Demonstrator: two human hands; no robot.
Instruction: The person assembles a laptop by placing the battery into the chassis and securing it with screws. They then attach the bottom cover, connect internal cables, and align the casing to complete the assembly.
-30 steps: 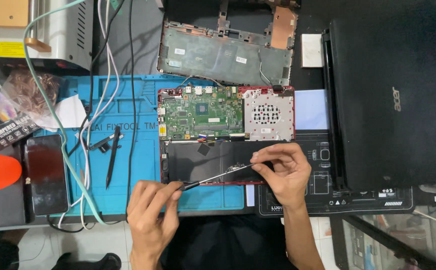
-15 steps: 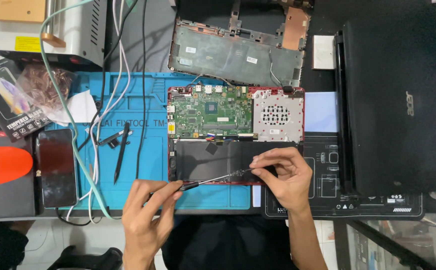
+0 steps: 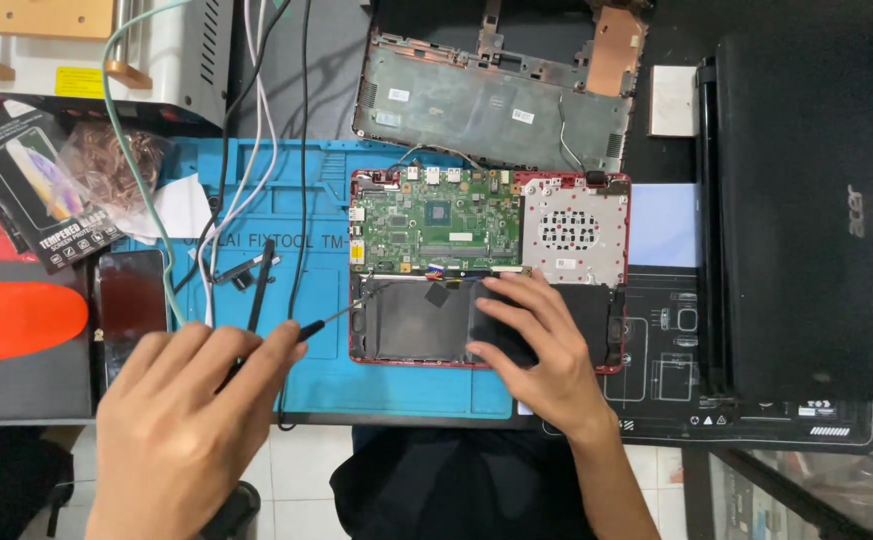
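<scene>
- On the blue mat (image 3: 407,385) at the middle of the bench, I am looking down at an opened laptop base (image 3: 489,268) with a red rim, lying flat with its insides facing up.
- Its upper left part is showing a green circuit board (image 3: 437,220) with a small dark chip near the centre, and to the right of that a pale metal plate (image 3: 572,235) with a round cluster of holes.
- Its lower half is taken up by a flat black battery (image 3: 417,320), running almost the full width of the base.
- I am resting my right hand (image 3: 542,350) palm down on the right part of that battery, fingers slightly spread and lying flat on it, pinching nothing.
- I am holding a thin screwdriver (image 3: 322,322) in my left hand (image 3: 182,420), fingers curled together around its dark handle, just left of the base.
- The metal tip is pointing right and is sitting just at the left edge of the base; I cannot tell whether it is touching.
- A grey bottom cover (image 3: 487,100) is lying above the base, inside up, with a copper-coloured piece at its right corner.
- A closed black laptop (image 3: 817,200) is lying to the right, well apart from my hands.
- Several cables (image 3: 257,150) are trailing down over the left of the mat, near a dark phone (image 3: 129,300) and an orange object (image 3: 12,315) at the left edge.
</scene>
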